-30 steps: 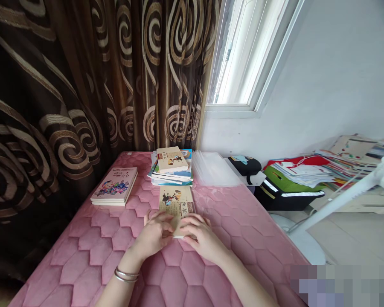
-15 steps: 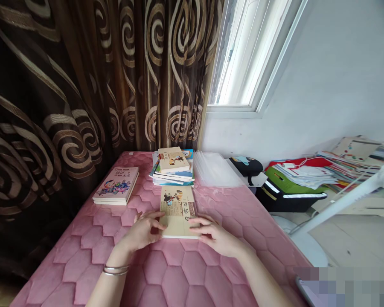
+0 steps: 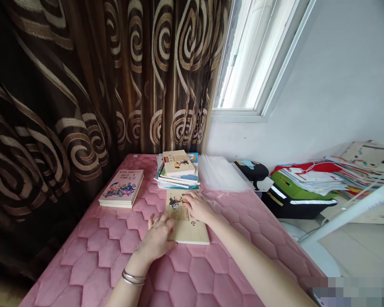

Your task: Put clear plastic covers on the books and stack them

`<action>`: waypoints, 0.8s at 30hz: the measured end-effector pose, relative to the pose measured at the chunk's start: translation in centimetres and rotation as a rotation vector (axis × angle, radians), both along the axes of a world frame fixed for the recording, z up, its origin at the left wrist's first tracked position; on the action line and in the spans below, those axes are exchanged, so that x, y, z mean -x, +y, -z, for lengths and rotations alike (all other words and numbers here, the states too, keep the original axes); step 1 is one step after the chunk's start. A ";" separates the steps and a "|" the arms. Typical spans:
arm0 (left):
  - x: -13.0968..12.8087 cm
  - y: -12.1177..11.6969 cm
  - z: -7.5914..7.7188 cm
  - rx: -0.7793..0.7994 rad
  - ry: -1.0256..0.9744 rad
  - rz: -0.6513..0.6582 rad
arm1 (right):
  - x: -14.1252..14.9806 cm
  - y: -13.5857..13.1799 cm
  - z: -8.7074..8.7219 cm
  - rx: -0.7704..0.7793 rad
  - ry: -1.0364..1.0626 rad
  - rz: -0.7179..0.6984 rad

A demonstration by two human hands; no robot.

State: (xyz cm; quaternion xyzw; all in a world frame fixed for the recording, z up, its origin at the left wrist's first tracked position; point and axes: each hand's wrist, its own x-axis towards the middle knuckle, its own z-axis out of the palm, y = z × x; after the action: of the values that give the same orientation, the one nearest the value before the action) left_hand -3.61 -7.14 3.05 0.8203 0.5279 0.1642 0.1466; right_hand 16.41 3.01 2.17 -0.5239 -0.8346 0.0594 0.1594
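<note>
A cream book (image 3: 189, 233) with dark lettering and a small painted figure lies flat on the pink quilted surface. At its lower left edge, my left hand (image 3: 160, 234) is closed with bent fingers and a thumb by the corner. My right hand (image 3: 197, 207) reaches across the book's upper right edge, its fingers stretched over the cover and touching it near the figure. The hand hides part of the title. Just beyond the book stands a stack of books (image 3: 179, 181), topped by a smaller cream book (image 3: 176, 163).
Two stacked pinkish books (image 3: 121, 187) lie to the left. Clear plastic sleeves (image 3: 224, 175) lie right of the stack. A patterned curtain (image 3: 141, 76) hangs behind. Off the right side are a green and black box (image 3: 291, 200) with papers and a white stand (image 3: 355, 213).
My right hand has moved from the book's lower right edge up to its upper part. My left hand stays at the left edge, now more curled. The view has shifted slightly.
</note>
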 end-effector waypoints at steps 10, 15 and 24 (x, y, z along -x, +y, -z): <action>0.1 0.2 0.4 -0.009 -0.028 0.000 | 2.1 2.9 -0.4 0.028 -0.140 0.144; 0.2 0.3 0.5 -0.017 -0.008 -0.001 | 1.9 2.5 -0.1 0.006 -0.158 0.135; 1.3 0.5 0.0 -0.012 0.030 0.014 | 0.8 2.3 -0.4 0.011 -0.196 0.161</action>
State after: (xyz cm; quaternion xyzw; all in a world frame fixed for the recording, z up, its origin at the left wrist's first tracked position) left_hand -4.87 -6.60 3.06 0.8272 0.5232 0.1540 0.1352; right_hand 15.61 5.26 2.53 -0.5934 -0.8011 -0.0006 0.0783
